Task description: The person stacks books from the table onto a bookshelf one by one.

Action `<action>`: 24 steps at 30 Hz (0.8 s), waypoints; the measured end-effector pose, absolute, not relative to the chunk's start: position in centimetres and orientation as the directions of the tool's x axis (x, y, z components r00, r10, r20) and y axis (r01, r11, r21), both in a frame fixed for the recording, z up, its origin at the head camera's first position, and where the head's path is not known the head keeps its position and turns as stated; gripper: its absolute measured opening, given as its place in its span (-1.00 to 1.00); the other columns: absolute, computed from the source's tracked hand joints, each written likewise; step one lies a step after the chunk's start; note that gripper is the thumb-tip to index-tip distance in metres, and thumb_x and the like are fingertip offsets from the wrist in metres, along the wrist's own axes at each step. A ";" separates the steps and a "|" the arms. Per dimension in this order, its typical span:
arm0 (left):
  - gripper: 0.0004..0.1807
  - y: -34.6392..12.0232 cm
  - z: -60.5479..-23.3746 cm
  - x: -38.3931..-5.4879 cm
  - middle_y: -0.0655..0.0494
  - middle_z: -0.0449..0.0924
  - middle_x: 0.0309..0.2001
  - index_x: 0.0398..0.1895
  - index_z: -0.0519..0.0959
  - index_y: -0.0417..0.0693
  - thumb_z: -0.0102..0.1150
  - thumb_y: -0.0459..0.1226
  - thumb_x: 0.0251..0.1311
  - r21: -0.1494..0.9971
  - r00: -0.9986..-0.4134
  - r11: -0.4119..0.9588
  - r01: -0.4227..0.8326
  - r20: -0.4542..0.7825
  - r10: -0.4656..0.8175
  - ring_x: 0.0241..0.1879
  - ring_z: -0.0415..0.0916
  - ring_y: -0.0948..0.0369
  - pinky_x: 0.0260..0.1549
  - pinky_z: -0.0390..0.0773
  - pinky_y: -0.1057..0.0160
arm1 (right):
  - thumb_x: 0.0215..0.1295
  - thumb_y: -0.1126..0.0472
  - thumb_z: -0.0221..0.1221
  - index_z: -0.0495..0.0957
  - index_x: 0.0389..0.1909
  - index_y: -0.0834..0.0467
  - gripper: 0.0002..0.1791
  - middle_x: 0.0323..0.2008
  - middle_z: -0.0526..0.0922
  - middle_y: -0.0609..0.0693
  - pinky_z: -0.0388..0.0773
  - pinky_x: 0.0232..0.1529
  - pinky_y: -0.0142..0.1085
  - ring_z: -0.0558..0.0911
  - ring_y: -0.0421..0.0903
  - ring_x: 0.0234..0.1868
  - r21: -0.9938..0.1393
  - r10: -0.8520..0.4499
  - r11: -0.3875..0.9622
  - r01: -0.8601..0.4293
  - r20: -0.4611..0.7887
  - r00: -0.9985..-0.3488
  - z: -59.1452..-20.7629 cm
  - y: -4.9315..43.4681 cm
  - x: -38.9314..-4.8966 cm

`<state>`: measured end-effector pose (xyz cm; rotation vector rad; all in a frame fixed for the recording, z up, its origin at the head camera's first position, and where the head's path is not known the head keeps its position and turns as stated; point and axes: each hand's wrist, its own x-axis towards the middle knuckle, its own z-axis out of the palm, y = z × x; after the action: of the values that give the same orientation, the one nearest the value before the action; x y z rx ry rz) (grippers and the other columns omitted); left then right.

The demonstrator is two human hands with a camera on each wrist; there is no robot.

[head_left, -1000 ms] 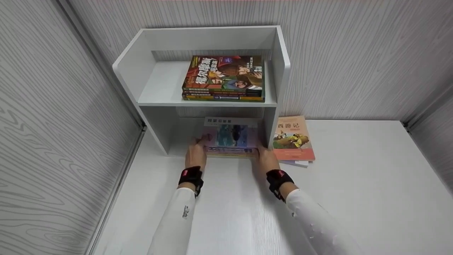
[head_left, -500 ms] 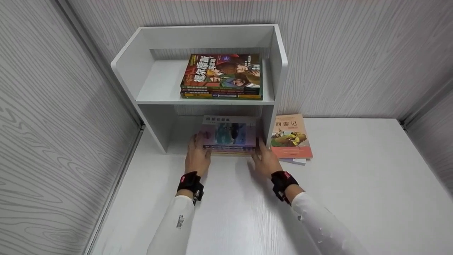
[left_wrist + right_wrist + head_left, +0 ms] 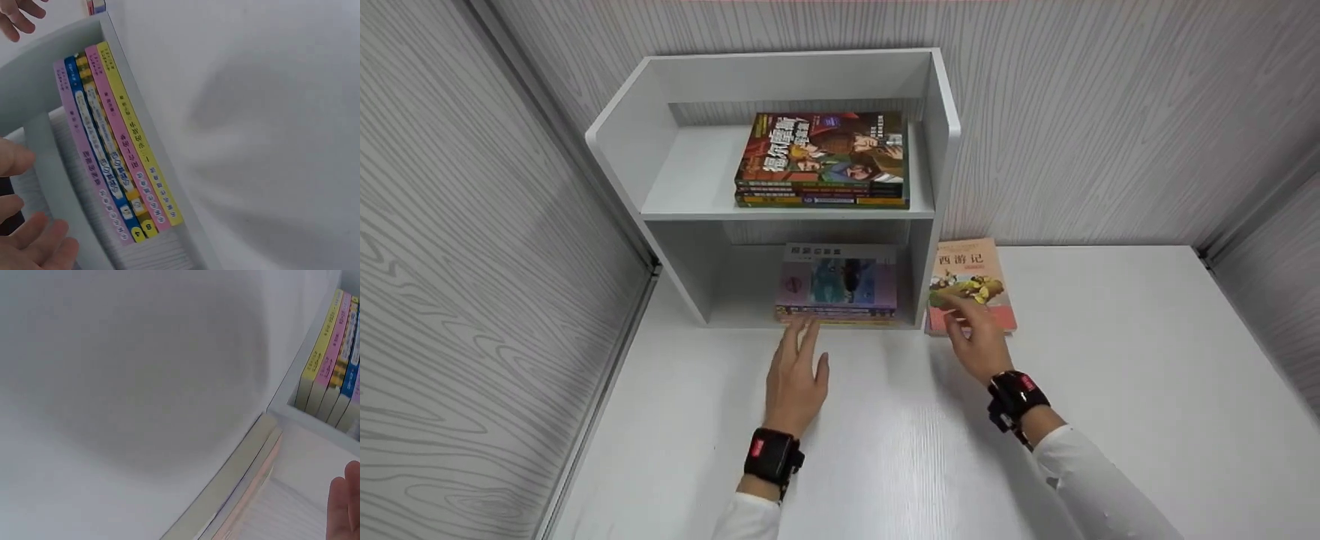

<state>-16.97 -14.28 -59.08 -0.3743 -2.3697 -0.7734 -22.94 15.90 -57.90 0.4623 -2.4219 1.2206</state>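
A stack of several books, a purple cover on top, lies in the lower compartment of a white shelf unit; pink, blue and yellow spines face out. My left hand is in front of it with fingers extended, fingertips overlapping the stack's front edge in the head view. Beside the shelf's right panel lies a short pile of books, topped by an orange-covered book with a cartoon picture. My right hand is over this pile, fingers loosely bent, with nothing in its grasp.
On the upper shelf lies another stack of books with a dark red illustrated cover. The white tabletop extends in front and to the right. Wood-grain panels stand behind and at both sides.
Both hands have left the lower-shelf stack. My left hand has drawn back; my right has moved right over the orange-covered book. The pale corner sticking out below that book no longer shows.
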 end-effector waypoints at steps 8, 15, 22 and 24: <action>-0.53 -11.6 -60.1 -11.5 0.04 0.53 0.15 0.23 0.62 -0.10 0.42 -0.37 0.24 0.245 -0.739 0.824 0.511 0.615 0.275 -0.03 0.60 0.19 -0.03 0.66 0.16 | 0.52 0.34 0.15 0.45 0.36 0.36 -0.55 0.16 0.53 0.33 0.58 0.03 0.11 0.60 0.23 0.07 -0.689 0.041 0.681 -0.248 0.374 -0.927 -58.9 21.4 -23.3; -0.59 -9.6 -61.3 -8.7 0.10 0.54 0.04 0.19 0.63 -0.06 0.40 -0.31 0.27 0.134 -0.743 0.815 0.564 0.512 0.430 -0.18 0.61 0.28 -0.20 0.59 0.34 | 0.52 0.18 0.07 0.29 0.41 0.51 -0.38 0.25 0.37 0.54 0.43 0.22 0.28 0.44 0.44 0.25 -0.641 0.168 0.767 0.028 0.158 -0.973 -60.1 23.8 -23.5; -0.67 -8.8 -62.1 -8.3 0.15 0.59 -0.03 0.12 0.68 0.00 0.39 -0.30 0.30 0.076 -0.732 0.806 0.588 0.473 0.489 -0.24 0.59 0.32 -0.29 0.56 0.40 | 0.52 0.04 0.03 0.22 0.42 0.60 -0.25 0.26 0.40 0.62 0.35 0.35 0.27 0.40 0.51 0.31 -0.646 0.178 0.754 0.117 0.030 -0.984 -60.4 23.6 -24.7; -0.68 -8.6 -62.2 -8.2 0.16 0.58 -0.03 0.11 0.68 0.01 0.40 -0.30 0.29 0.066 -0.733 0.809 0.583 0.472 0.490 -0.27 0.57 0.34 -0.33 0.53 0.42 | 0.54 -0.02 0.02 0.21 0.42 0.61 -0.21 0.27 0.39 0.63 0.34 0.37 0.27 0.39 0.53 0.32 -0.627 0.181 0.764 0.153 -0.019 -0.983 -60.0 23.3 -24.9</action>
<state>-8.20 -8.60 -62.23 -0.8015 -2.5549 -0.2909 -24.91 23.34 -60.01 -0.2754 -2.9099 1.0284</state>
